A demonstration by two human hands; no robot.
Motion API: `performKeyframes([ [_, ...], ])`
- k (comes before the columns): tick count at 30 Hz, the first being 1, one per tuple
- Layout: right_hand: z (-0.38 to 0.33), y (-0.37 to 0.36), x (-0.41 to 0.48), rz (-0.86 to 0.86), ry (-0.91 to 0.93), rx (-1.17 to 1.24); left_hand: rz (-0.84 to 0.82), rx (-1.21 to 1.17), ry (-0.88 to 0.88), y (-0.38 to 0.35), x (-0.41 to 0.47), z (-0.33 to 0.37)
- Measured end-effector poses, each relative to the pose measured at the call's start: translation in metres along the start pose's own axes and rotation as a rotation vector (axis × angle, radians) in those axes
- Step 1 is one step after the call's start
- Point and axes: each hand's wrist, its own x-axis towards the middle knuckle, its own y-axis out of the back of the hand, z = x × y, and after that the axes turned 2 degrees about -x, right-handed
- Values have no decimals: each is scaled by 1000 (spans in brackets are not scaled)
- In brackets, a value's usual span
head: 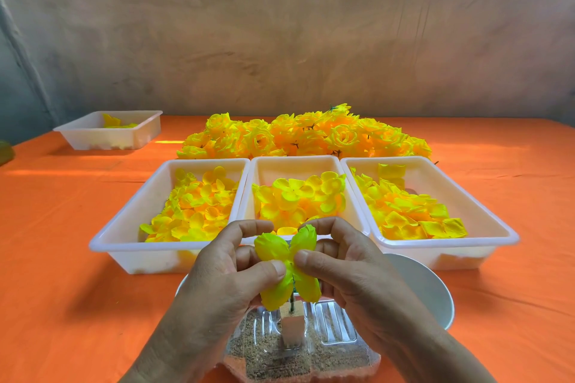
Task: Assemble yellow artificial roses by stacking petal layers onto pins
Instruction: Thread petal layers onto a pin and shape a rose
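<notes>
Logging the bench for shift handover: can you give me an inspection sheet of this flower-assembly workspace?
Surface: orange tablecloth, sunlit streaks.
Job's things: petal layer held over the green pin, which stands in a white block inside a clear container of brown grit; left tray, middle tray, right tray hold loose petals; finished roses heaped behind them.
Clutter: far tray with few petals, back left; white bowl beside the container; green object cut off at the left edge.
Grippers: left hand and right hand both pinch the petal layer.
Cables: nothing seen.
Surroundings: mottled wall behind.
</notes>
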Motion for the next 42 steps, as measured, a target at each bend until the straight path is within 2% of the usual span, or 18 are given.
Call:
performKeyframes([
  [12,1,1,0,-19,0,23,-17,-36,29,3,3,-2],
  [26,17,7,4,48,-40,-142,-71,39,106,7,7,-24],
  [32,25,10,3,43,-52,-261,-102,95,175,7,10,-31],
  [42,30,10,0,42,-51,-327,-157,83,193,6,8,-28],
])
